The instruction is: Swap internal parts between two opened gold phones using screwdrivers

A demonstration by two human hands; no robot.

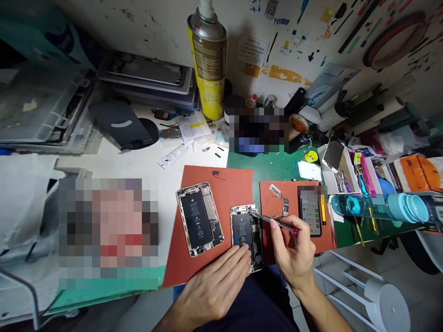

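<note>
An opened phone (243, 227) lies at the front edge of the red mat, its black battery and inner parts bare. My left hand (216, 281) rests on its lower left side, fingers stretched out and lying together. My right hand (294, 249) pinches a slim screwdriver (273, 221) with a knurled metal shaft and a red end. The tip meets the upper right part of that phone; any screw there is too small to see. To the left, a larger opened phone (200, 219) lies tilted on the red mat (176, 258), also with its battery exposed.
A lit phone (310, 210) and small metal parts (285, 206) lie on a second red mat (265, 193). Behind stand a spray can (209, 69) and a black phone stand (121, 124). A blue bottle (377, 206) lies at right by tool boxes. A white stool (387, 306) stands below.
</note>
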